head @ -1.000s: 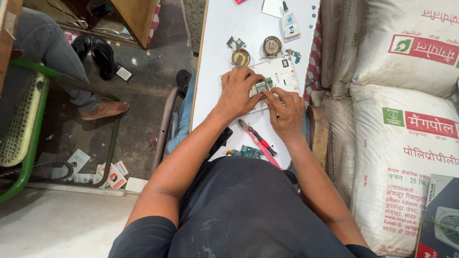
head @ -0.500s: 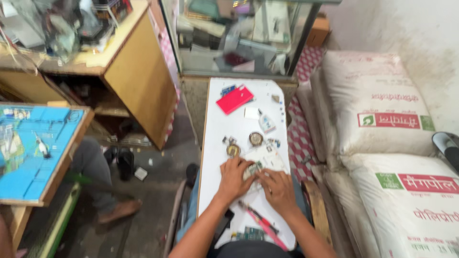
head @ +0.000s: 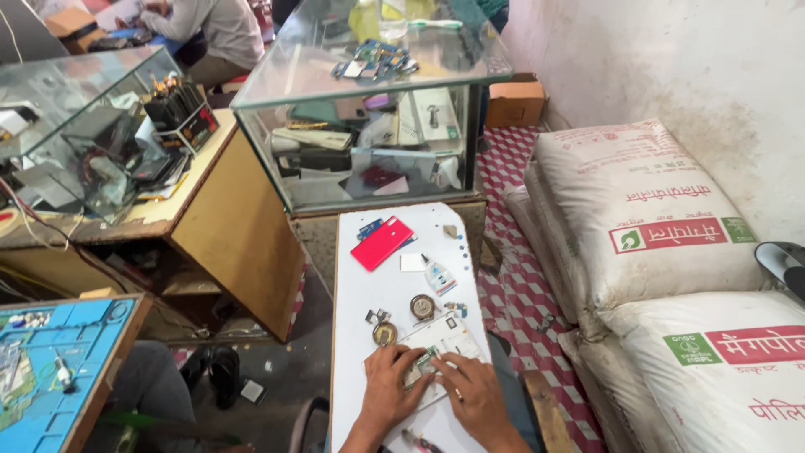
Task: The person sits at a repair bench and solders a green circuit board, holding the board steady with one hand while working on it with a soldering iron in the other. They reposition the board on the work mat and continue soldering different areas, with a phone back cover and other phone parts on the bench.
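Since a moment ago the view has lifted: glass cabinet (head: 369,109) and sacks (head: 646,218) now fill the upper frame. Low centre, on the white board (head: 369,277), left hand (head: 392,387) and right hand (head: 478,398) pinch a small part (head: 426,362) as before.

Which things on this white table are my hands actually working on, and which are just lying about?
In hand:
left hand and right hand, both pressing on the small green part
white sheet beneath it

Lying about:
red phone
small glue bottle
two round tins
white card
white table itself bears them all
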### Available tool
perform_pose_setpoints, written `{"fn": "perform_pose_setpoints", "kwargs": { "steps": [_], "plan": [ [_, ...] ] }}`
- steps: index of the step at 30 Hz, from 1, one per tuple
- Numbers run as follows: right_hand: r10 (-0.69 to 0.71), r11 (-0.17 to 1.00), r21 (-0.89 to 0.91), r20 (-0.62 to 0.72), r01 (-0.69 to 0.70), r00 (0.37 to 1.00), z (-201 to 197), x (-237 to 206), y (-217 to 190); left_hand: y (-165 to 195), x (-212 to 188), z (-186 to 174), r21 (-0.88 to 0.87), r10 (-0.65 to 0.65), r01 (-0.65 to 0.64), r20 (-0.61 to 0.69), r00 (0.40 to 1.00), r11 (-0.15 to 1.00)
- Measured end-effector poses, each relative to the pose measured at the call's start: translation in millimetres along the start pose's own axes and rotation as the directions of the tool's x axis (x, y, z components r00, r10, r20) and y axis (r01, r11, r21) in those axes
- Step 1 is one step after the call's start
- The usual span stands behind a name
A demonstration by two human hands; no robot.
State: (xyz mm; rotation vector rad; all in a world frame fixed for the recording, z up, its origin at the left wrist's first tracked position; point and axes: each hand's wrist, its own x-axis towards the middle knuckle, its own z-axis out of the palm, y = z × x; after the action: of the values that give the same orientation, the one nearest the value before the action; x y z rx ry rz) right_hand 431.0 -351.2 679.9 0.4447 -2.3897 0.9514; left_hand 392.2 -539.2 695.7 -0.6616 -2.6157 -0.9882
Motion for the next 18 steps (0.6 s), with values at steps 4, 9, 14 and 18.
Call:
{"fn": "perform_pose_setpoints", "kwargs": {
  "steps": [4,9,14,18],
  "plan": [
    [0.036,0.998,0.045,0.019,-0.037,0.999,-26.2,-6.9,22.1,24.8,7.4,24.9,0.017,0.000,0.000,-0.001,1.000,1.000],
    [0.040,0.997,0.072,-0.010,-0.039,0.999,-55.1,-16.2,37.5,52.8,7.0,44.4,0.052,-0.006,0.006,-0.009,1.000,0.999],
    [-0.020,0.996,0.085,-0.010,0.021,1.000,-52.3,-25.6,20.1,53.2,-6.7,32.4,0.079,0.005,-0.005,-0.007,1.000,0.997],
    [0.033,0.998,0.051,-0.004,-0.033,0.999,-33.3,-23.5,1.0,37.8,-14.6,16.9,0.063,0.026,-0.025,-0.018,0.999,0.998]
  ]
}}
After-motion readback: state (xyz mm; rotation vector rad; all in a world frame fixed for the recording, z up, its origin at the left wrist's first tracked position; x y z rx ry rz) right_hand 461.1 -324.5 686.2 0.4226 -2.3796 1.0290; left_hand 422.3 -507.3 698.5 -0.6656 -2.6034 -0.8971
